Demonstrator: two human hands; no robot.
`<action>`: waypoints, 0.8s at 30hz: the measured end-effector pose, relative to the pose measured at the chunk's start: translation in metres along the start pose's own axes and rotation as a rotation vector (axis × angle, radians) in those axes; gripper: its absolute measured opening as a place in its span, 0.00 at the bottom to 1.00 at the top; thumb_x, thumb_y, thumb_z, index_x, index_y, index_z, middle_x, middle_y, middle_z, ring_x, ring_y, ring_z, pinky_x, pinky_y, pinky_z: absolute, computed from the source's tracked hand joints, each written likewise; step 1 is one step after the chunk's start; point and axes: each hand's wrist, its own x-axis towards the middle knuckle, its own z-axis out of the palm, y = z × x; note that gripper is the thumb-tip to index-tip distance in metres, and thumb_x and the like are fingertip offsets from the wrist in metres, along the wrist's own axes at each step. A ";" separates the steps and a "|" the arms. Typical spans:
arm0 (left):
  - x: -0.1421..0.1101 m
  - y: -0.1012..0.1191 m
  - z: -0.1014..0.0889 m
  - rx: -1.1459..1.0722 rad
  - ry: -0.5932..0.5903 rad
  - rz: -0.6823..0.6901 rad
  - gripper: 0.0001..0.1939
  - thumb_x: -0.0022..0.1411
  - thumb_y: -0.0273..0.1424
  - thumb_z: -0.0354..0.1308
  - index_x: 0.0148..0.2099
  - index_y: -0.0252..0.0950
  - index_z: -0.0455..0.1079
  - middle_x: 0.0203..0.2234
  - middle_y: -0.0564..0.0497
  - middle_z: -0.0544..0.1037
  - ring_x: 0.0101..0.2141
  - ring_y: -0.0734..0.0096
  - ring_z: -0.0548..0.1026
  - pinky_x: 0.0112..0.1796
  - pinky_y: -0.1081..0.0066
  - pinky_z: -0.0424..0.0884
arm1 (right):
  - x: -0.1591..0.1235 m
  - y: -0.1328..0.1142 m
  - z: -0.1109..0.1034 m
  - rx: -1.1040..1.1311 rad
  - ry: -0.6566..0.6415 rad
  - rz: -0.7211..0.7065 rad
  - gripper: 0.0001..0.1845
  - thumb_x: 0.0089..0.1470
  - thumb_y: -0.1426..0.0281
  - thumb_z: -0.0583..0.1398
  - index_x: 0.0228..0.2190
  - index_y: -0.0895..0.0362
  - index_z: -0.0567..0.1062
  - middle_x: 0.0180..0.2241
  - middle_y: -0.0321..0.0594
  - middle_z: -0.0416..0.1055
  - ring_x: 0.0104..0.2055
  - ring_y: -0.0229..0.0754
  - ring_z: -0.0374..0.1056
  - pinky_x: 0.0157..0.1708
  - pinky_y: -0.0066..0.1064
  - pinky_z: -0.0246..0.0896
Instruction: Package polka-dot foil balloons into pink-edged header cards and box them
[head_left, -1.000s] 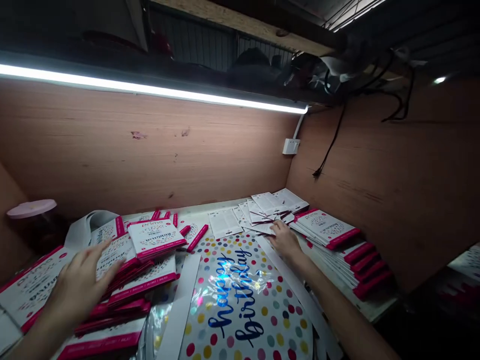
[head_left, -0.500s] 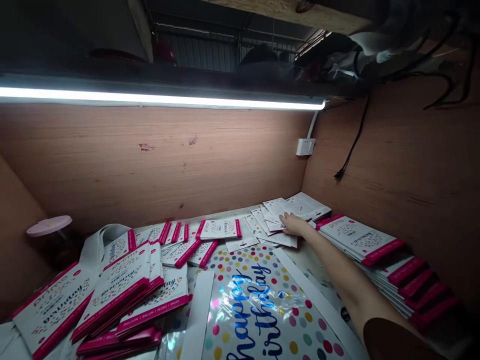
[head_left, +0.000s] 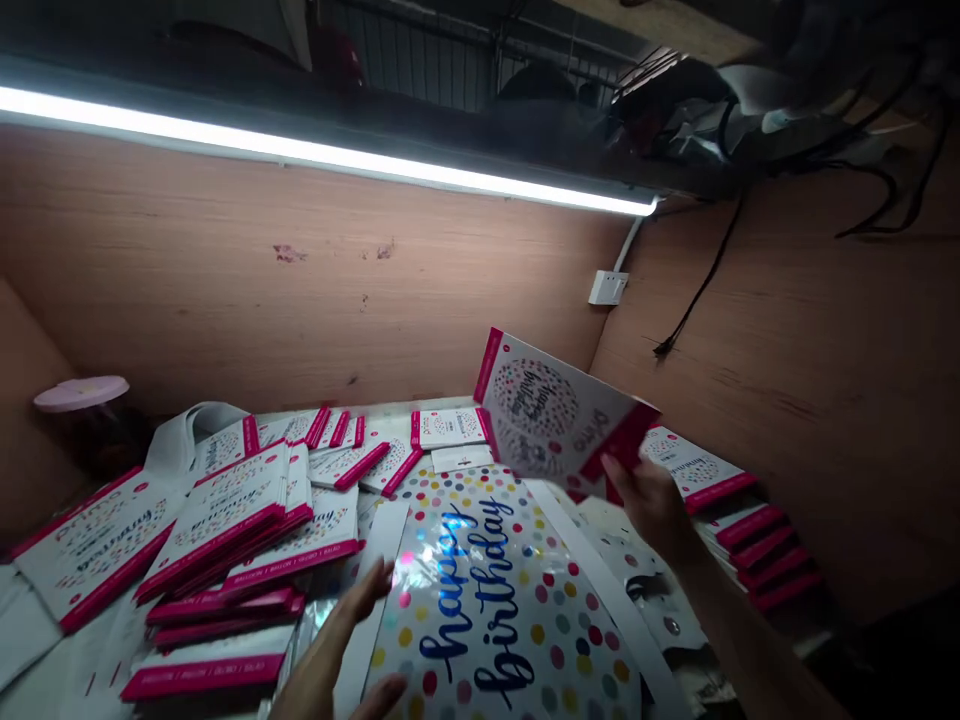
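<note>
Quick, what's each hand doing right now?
Left hand: open, fingers apart, nothing visibly held, beside the shiny polka-dotted "happy birthday" plastic sheet.
Right hand: closed, holding flat white-and-pink printed packets by one end.

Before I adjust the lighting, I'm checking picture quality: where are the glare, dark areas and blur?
Head view: the tube light looks overexposed, the birthday sheet glints around "happy", the lower right corner is nearly black, and the packet in the right hand looks slightly smeared.

Pink-edged white packets (head_left: 536,395) are held tilted, right of centre; a polka-dotted "happy birthday" sheet (head_left: 487,600) lies flat, lower centre.
</note>
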 end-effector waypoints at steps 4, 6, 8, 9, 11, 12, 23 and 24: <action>0.001 0.015 0.028 -0.245 -0.092 -0.165 0.52 0.57 0.46 0.64 0.72 0.50 0.33 0.69 0.45 0.50 0.67 0.48 0.50 0.64 0.48 0.52 | -0.106 -0.017 0.010 0.548 -0.134 0.055 0.20 0.63 0.60 0.54 0.24 0.56 0.72 0.20 0.37 0.71 0.22 0.40 0.69 0.22 0.27 0.64; -0.003 0.014 0.041 -0.354 -0.152 -0.231 0.55 0.54 0.45 0.67 0.72 0.46 0.34 0.68 0.41 0.51 0.68 0.47 0.47 0.64 0.48 0.50 | -0.144 -0.024 0.021 0.681 -0.217 0.082 0.13 0.59 0.60 0.59 0.32 0.55 0.76 0.27 0.40 0.77 0.29 0.45 0.74 0.29 0.30 0.70; -0.010 0.008 0.053 -0.442 -0.193 -0.251 0.55 0.51 0.43 0.70 0.71 0.42 0.40 0.65 0.38 0.57 0.65 0.46 0.54 0.63 0.49 0.54 | -0.168 -0.032 0.030 0.739 -0.219 0.167 0.16 0.55 0.61 0.63 0.45 0.52 0.76 0.39 0.42 0.79 0.42 0.49 0.76 0.43 0.37 0.72; -0.014 0.005 0.058 -0.455 -0.202 -0.242 0.54 0.50 0.41 0.71 0.70 0.41 0.43 0.63 0.38 0.60 0.63 0.46 0.58 0.62 0.50 0.58 | -0.177 -0.037 0.032 0.757 -0.211 0.221 0.21 0.54 0.61 0.64 0.49 0.50 0.74 0.43 0.43 0.78 0.47 0.51 0.74 0.49 0.40 0.70; -0.020 0.003 0.064 -0.410 -0.198 -0.199 0.50 0.50 0.37 0.71 0.68 0.41 0.47 0.61 0.39 0.60 0.61 0.47 0.62 0.60 0.50 0.62 | -0.187 -0.046 0.033 0.787 -0.206 0.318 0.24 0.55 0.60 0.63 0.53 0.48 0.71 0.47 0.43 0.77 0.53 0.52 0.70 0.54 0.45 0.66; -0.022 0.004 0.065 -0.368 -0.190 -0.163 0.48 0.50 0.35 0.71 0.67 0.42 0.49 0.62 0.39 0.59 0.61 0.47 0.61 0.60 0.50 0.61 | -0.189 -0.050 0.032 0.799 -0.203 0.349 0.23 0.56 0.59 0.61 0.53 0.48 0.72 0.48 0.43 0.76 0.55 0.53 0.69 0.55 0.48 0.64; -0.012 0.006 0.074 -0.252 -0.212 -0.097 0.16 0.60 0.28 0.58 0.50 0.39 0.61 0.46 0.45 0.70 0.46 0.60 0.73 0.49 0.60 0.71 | -0.186 -0.054 0.049 0.826 -0.133 0.357 0.15 0.47 0.58 0.67 0.37 0.49 0.81 0.39 0.44 0.78 0.45 0.57 0.74 0.47 0.52 0.71; -0.013 0.007 0.074 -0.237 -0.236 -0.088 0.18 0.60 0.28 0.57 0.52 0.39 0.61 0.47 0.44 0.70 0.48 0.58 0.72 0.51 0.58 0.70 | -0.186 -0.051 0.049 0.829 -0.081 0.362 0.13 0.46 0.58 0.68 0.35 0.50 0.81 0.36 0.43 0.79 0.43 0.57 0.75 0.47 0.53 0.71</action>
